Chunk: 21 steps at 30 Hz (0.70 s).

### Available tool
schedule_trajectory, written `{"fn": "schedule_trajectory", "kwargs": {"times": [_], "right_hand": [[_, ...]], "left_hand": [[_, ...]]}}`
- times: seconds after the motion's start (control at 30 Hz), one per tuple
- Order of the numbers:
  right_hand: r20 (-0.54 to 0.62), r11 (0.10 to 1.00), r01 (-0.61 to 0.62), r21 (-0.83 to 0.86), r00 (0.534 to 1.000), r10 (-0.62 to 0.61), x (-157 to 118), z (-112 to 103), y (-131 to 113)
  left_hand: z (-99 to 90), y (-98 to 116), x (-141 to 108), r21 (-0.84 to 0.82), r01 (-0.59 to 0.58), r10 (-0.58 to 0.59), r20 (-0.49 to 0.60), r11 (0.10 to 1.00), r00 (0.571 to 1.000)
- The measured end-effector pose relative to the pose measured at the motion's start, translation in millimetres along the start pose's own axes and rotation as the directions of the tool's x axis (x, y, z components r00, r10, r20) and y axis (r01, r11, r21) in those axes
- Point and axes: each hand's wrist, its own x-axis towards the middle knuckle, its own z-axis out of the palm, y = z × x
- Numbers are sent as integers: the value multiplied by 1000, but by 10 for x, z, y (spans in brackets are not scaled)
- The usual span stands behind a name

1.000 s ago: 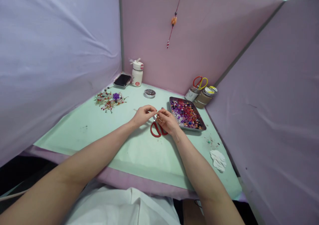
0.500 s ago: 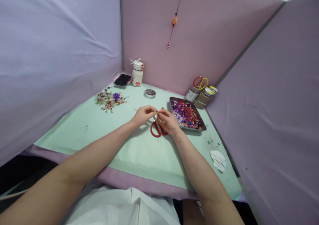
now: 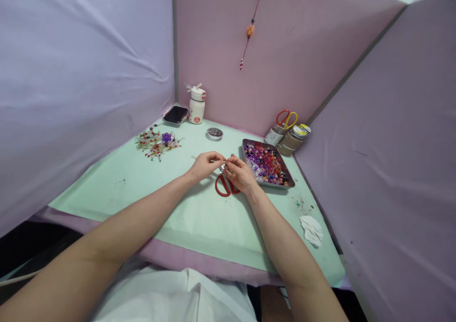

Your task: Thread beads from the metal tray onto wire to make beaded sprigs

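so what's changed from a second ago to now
Nothing visibly, beyond a very slight shift of the whole view; I can't see anything taken up or let go. The left hand and right hand stay fingertips close together by the scissors; whatever they pinch is too small to tell. The tray, bottle and cloth stayed put.

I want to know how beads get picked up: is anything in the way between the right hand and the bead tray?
Nothing visible blocks it, except the tray's own raised rim. The bead tray is just right of the right hand. The red-handled scissors lie off to the other side.
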Motion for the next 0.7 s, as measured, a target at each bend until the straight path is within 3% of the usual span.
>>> {"fn": "schedule_trajectory", "kwargs": {"times": [0.7], "right_hand": [[-19, 999, 11, -32, 1000, -12, -9, 18, 4]], "left_hand": [[6, 40, -9, 53, 7, -5, -37, 999, 999]]}}
